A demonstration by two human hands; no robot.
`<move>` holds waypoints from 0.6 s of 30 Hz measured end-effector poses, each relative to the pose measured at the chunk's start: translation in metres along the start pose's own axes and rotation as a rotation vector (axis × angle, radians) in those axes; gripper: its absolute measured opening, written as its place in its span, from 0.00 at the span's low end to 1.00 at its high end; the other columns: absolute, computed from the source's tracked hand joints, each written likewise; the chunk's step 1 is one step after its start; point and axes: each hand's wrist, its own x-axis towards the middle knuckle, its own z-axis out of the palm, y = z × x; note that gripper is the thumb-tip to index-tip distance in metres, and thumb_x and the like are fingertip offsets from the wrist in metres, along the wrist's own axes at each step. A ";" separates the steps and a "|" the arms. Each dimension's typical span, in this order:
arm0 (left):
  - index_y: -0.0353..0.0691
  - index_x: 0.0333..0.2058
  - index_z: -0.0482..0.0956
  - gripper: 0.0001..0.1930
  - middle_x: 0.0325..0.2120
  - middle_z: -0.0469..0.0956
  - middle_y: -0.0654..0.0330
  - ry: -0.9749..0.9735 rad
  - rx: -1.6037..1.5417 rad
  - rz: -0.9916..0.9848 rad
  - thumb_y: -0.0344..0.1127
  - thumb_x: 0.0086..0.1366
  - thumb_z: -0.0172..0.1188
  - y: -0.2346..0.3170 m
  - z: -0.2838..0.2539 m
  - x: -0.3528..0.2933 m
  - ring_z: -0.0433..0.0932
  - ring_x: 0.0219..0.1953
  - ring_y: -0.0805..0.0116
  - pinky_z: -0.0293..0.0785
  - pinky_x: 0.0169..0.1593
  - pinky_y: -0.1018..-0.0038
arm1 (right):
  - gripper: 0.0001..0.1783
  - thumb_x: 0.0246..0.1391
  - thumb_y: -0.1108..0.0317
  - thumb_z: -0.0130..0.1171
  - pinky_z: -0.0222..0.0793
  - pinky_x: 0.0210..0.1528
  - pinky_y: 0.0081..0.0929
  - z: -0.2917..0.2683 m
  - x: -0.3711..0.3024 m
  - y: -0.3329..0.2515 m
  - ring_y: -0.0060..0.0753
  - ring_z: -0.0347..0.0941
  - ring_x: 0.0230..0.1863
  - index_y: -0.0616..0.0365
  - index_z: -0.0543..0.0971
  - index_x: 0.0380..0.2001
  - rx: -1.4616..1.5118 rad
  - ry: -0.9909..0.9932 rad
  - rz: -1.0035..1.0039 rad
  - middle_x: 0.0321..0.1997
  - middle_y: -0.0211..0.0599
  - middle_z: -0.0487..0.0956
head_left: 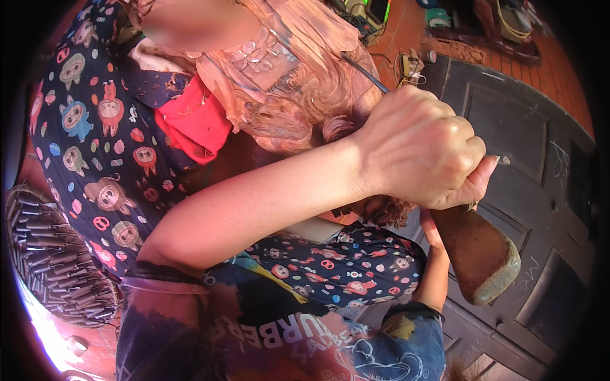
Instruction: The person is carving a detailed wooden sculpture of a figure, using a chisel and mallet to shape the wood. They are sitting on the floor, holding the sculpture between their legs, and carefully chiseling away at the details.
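My left hand (422,149) is closed in a fist, its back toward me, around a thin dark metal chisel (370,75). The shaft runs from the fist toward a reddish wood carving (279,82) with deep swirling relief, propped between my legs. Just below the fist, a brown wooden mallet (476,254) tilts down to the right, its rounded end worn pale. My right hand (432,228) is mostly hidden behind the mallet and the left fist. What shows of it lies against the mallet's narrow upper end, apparently gripping there.
A round basket (113,298) packed with several dark chisels stands at the left. Red cloth (197,120) lies beside the carving. A dark panelled door (508,127) lies at the right. Cords and a small power strip (410,66) sit on the tiled floor at the back.
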 end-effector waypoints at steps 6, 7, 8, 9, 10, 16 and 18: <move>0.45 0.14 0.73 0.11 0.10 0.67 0.64 0.014 -0.016 0.005 0.38 0.51 0.61 -0.002 -0.002 -0.001 0.72 0.13 0.64 0.67 0.18 0.70 | 0.10 0.48 0.70 0.65 0.66 0.15 0.26 0.009 -0.004 -0.009 0.29 0.73 0.16 0.65 0.79 0.32 0.116 -0.130 -0.053 0.23 0.42 0.79; 0.45 0.14 0.73 0.11 0.10 0.67 0.64 -0.001 -0.022 0.008 0.38 0.51 0.61 -0.001 -0.004 -0.001 0.72 0.13 0.64 0.66 0.18 0.70 | 0.09 0.48 0.71 0.65 0.65 0.15 0.26 0.010 -0.003 -0.009 0.29 0.72 0.16 0.65 0.78 0.31 0.121 -0.145 -0.108 0.22 0.42 0.78; 0.45 0.14 0.72 0.11 0.10 0.67 0.64 -0.017 -0.021 0.012 0.37 0.51 0.61 -0.001 -0.007 0.000 0.71 0.13 0.65 0.66 0.18 0.70 | 0.09 0.47 0.71 0.65 0.65 0.16 0.25 0.012 -0.001 -0.007 0.29 0.72 0.16 0.65 0.77 0.30 0.108 -0.174 -0.189 0.21 0.41 0.77; 0.44 0.13 0.72 0.12 0.10 0.69 0.63 -0.020 -0.029 0.009 0.38 0.50 0.61 -0.001 -0.010 0.000 0.72 0.13 0.63 0.67 0.18 0.70 | 0.09 0.47 0.71 0.65 0.65 0.16 0.25 0.015 0.001 -0.004 0.29 0.71 0.16 0.65 0.77 0.29 0.090 -0.200 -0.282 0.21 0.40 0.77; 0.43 0.11 0.71 0.13 0.10 0.70 0.61 -0.023 -0.036 0.006 0.39 0.50 0.60 0.000 -0.014 0.000 0.73 0.13 0.62 0.68 0.19 0.69 | 0.09 0.46 0.72 0.65 0.65 0.17 0.24 0.018 0.003 -0.001 0.29 0.71 0.16 0.64 0.76 0.29 0.054 -0.229 -0.393 0.20 0.40 0.76; 0.44 0.11 0.71 0.13 0.10 0.70 0.62 0.037 -0.172 0.014 0.40 0.49 0.59 0.002 -0.020 0.000 0.74 0.14 0.62 0.67 0.18 0.69 | 0.10 0.43 0.75 0.65 0.65 0.20 0.22 0.018 0.012 -0.001 0.27 0.69 0.17 0.64 0.71 0.24 -0.235 -0.343 -1.108 0.16 0.36 0.72; 0.43 0.13 0.71 0.11 0.10 0.68 0.63 0.050 -0.206 0.038 0.39 0.49 0.59 0.000 -0.023 -0.002 0.72 0.13 0.63 0.66 0.18 0.69 | 0.11 0.42 0.76 0.65 0.65 0.21 0.21 0.018 0.014 -0.003 0.27 0.68 0.17 0.64 0.70 0.23 -0.289 -0.360 -1.247 0.14 0.34 0.71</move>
